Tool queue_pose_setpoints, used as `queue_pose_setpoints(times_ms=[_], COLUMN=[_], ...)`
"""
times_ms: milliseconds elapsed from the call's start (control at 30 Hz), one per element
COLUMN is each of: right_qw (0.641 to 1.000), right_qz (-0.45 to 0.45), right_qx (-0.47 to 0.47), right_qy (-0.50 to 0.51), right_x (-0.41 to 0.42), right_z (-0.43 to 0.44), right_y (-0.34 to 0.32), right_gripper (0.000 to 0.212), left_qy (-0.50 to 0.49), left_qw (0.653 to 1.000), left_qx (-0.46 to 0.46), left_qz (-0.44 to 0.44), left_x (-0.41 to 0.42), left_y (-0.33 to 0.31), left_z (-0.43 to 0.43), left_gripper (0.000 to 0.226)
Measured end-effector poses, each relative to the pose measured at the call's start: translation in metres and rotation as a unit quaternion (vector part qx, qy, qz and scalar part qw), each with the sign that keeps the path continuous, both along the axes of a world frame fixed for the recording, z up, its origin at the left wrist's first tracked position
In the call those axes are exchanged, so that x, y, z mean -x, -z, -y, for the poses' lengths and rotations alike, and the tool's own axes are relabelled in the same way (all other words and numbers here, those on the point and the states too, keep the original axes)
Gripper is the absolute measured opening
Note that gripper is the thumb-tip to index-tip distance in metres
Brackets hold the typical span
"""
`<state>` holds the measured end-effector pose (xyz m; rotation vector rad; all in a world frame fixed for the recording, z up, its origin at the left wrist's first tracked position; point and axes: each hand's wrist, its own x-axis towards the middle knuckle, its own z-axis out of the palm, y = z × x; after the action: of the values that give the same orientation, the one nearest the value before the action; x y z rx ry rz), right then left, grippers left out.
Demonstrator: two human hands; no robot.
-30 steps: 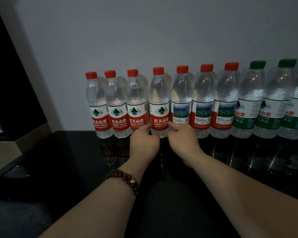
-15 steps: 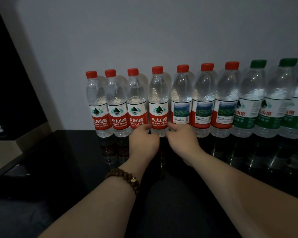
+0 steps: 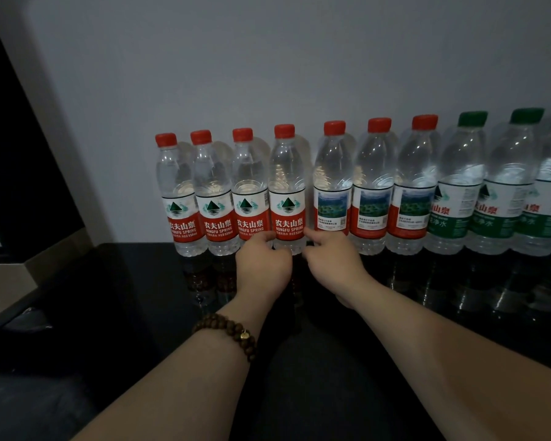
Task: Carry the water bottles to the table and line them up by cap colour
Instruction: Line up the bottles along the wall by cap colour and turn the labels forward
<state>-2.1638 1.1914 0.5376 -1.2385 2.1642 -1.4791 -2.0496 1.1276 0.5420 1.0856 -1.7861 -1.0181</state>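
The left hand (image 3: 263, 264) is seen curled at the foot of the fourth bottle (image 3: 287, 198), with its thumb laid against the lower left edge of the red label. The right hand (image 3: 333, 265) is placed at the other side of the same bottle, its forefinger stretched out to touch the label's lower right corner while the other fingers are folded under. The bottle's base is left in view between the two hands. Whether either hand is truly closed round the bottle cannot be told, since the fingers are hidden behind the knuckles. A beaded bracelet (image 3: 226, 332) is worn on the left wrist.

The fourth bottle is stood upright on the glossy black bench (image 3: 124, 297), at its far edge against the pale wall (image 3: 268, 58). It is red-capped and pressed against the three logo-label bottles (image 3: 212, 198) on its left, which are also red-capped and packed shoulder to shoulder. On its right a narrow gap is left before the three picture-label bottles (image 3: 371, 198), red-capped as well, with their labels turned to show a landscape print. Just beside these, the row is carried on by the green-capped bottles (image 3: 462, 192), of which three are seen, the last cut off by the frame edge. The whole row is mirrored faintly in the bench top.
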Motion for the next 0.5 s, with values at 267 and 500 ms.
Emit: queue_pose_setpoints(times_ms=[267,500], right_qw=[1.0,1.0], right_qz=[0.006,0.0], right_qx=[0.001,0.002], right_qy=[0.002,0.005], right_x=[0.0001,-0.001], right_z=[0.0002,0.0009], right_y=[0.001,0.0017], right_gripper=[0.056,0.057], left_qy=[0.022,0.008], left_qw=[1.0,1.0], left_qx=[0.008,0.005], left_qz=[0.009,0.006], left_x=[-0.0007,0.0007], left_y=[0.0002,0.001], left_z=[-0.0003,0.0012], left_gripper=[0.053,0.054])
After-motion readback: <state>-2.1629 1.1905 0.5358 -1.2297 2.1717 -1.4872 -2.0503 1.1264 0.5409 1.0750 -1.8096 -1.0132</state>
